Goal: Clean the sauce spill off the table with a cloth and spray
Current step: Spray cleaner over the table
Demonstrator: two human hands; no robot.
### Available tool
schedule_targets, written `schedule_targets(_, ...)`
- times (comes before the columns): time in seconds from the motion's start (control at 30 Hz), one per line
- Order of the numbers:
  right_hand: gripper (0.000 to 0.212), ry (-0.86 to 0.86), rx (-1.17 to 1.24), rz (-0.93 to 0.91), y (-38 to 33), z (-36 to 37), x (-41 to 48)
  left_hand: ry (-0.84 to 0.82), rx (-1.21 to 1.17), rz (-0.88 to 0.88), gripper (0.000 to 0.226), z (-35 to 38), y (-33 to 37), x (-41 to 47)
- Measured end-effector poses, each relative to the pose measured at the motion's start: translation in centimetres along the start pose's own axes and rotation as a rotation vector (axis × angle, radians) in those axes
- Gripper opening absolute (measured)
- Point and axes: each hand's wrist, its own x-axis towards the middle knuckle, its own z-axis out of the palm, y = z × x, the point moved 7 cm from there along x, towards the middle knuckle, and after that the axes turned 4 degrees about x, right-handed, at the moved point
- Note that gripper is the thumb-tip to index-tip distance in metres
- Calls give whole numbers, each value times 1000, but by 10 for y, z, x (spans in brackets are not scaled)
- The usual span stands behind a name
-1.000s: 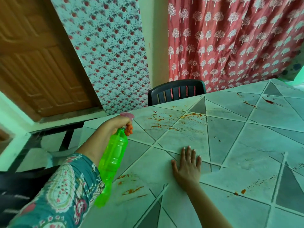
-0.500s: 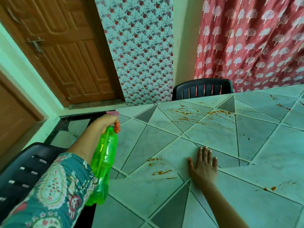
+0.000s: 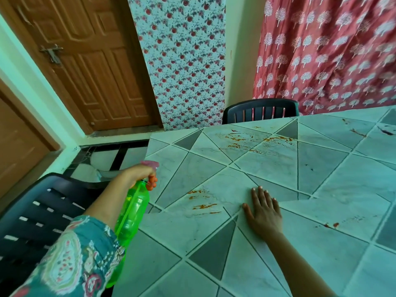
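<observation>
My left hand grips the neck and orange trigger of a green spray bottle with a pink top, held over the table's left edge and pointing across the tiled table. My right hand lies flat on the tabletop with straight fingers, just right of a patch of orange sauce streaks. A larger sauce smear lies near the far edge, small drops sit to the right, and more streaks are at the far right. No cloth is in view.
A dark plastic chair stands at the table's far side, and another is beside my left arm. Behind are a wooden door, a floral curtain and a red curtain.
The view has swung left, so the table sits further right in frame. My left hand keeps the bottle raised; my right hand stays flat on the same spot.
</observation>
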Motion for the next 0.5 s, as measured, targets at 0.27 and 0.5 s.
schedule_targets(0.27, 92, 78, 3, 192, 117, -35, -45, -75, 201, 71, 23, 114, 85, -7)
schedule_targets(0.5, 91, 113, 40, 220, 178, -55, -60, -168, 220, 216, 36, 226, 162, -2)
